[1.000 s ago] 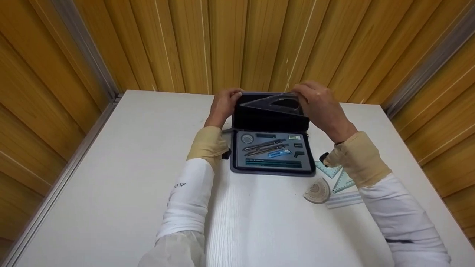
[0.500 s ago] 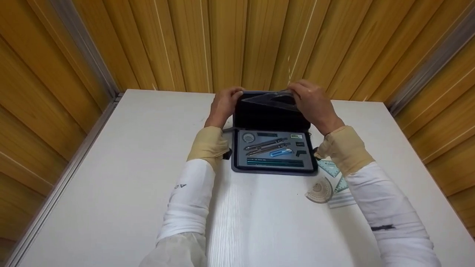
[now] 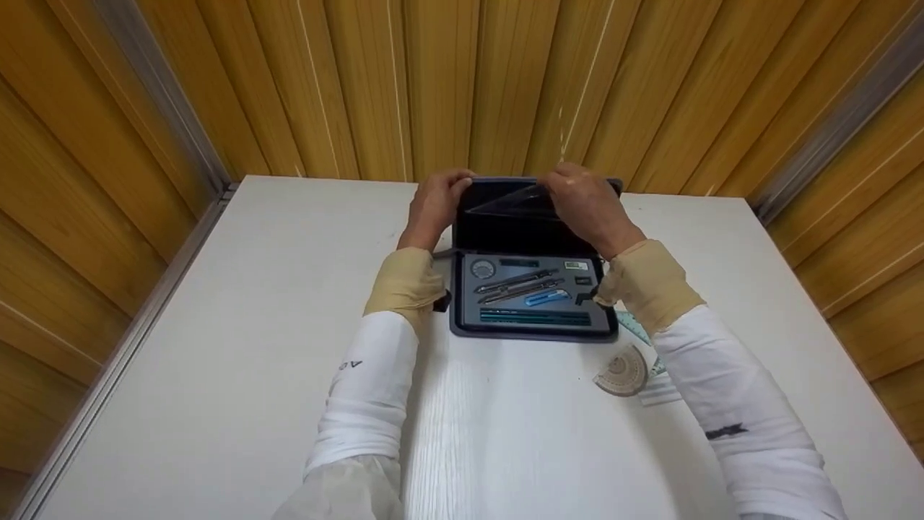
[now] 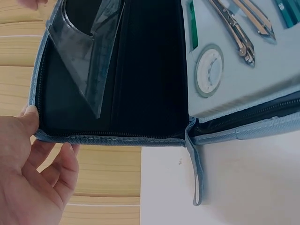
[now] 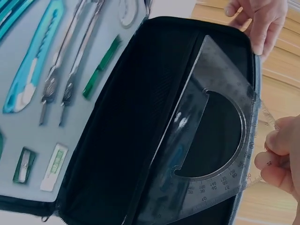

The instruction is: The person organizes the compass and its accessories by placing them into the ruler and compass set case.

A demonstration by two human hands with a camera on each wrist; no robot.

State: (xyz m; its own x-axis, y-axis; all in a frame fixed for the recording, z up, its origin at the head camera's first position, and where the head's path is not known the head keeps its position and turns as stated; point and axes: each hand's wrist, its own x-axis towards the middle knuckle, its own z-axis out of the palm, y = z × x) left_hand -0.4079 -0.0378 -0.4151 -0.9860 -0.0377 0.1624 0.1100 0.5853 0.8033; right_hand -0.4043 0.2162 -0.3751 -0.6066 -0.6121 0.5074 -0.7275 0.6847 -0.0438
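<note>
A zip drawing-set case [image 3: 534, 334] lies unzipped on the table with its lid standing up at the back. At the lid's upper left corner, my left hand [image 3: 432, 208] grips the edge, thumb inside and fingers behind. My right hand [image 3: 590, 206] pinches the edge of a clear triangular set square [image 5: 211, 70] with a half-round cut-out. The set square lies in front of the dark lid lining [image 4: 152, 70], partly in the lid pocket as far as I can tell. In the grey tray sit two compasses [image 3: 516, 282], a blue utility knife [image 3: 546, 297], several pencils [image 3: 534, 317] and a sharpener [image 5: 24, 165].
A semicircular protractor [image 3: 622, 371], pale green set squares [image 3: 634, 327] and a clear ruler [image 3: 660, 394] lie right of the case, partly under my right forearm. Wood-patterned panels [image 3: 440, 87] rise behind the white table [image 3: 289, 289].
My right hand has moved left along the lid's top edge, and the set square has come closer to the lid lining. My left hand keeps its grip on the corner.
</note>
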